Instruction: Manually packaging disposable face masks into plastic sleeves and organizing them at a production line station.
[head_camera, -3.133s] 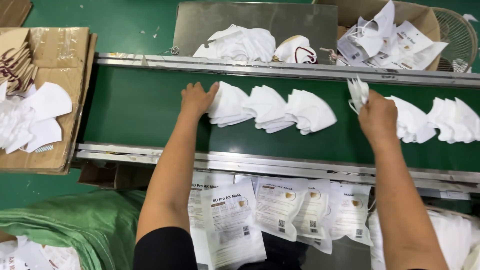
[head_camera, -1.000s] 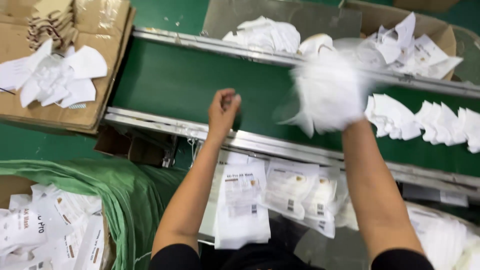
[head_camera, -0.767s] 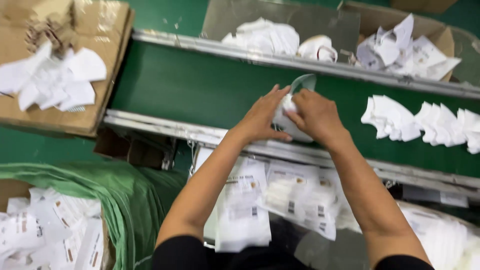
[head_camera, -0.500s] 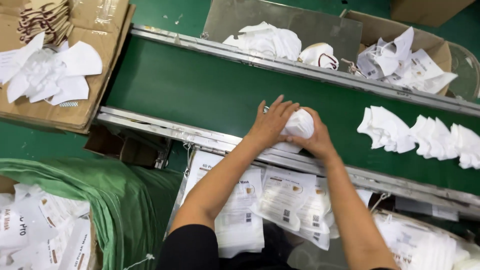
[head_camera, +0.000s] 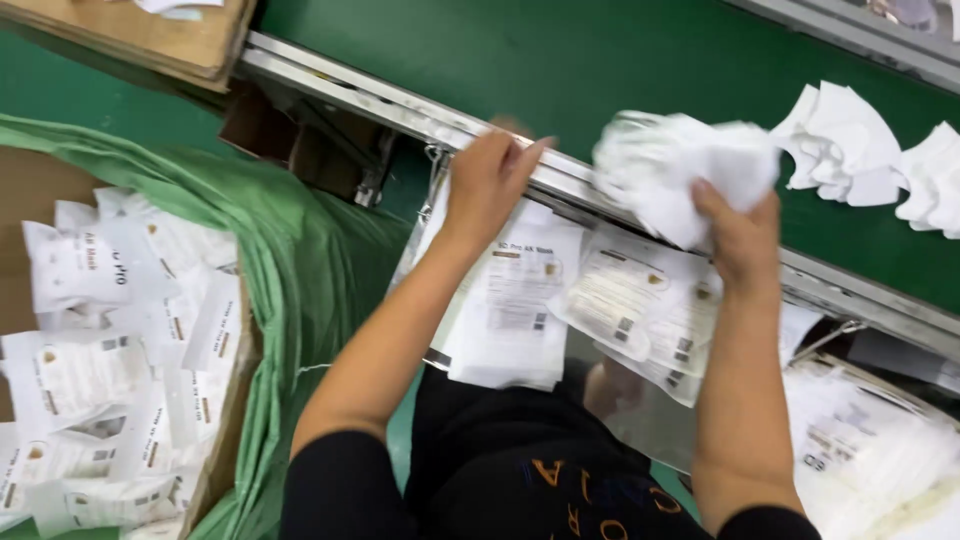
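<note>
Packing station seen from above.
A green conveyor belt with a metal rail crosses the top; green floor, green cloth draped left, a cardboard box in the corner.

White masks in right hand; left hand on printed pouches.

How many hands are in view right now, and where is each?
2. The left hand rests on the stack of empty white pouches at the conveyor's metal rail. The right hand grips a bunch of white face masks above the rail.
</note>
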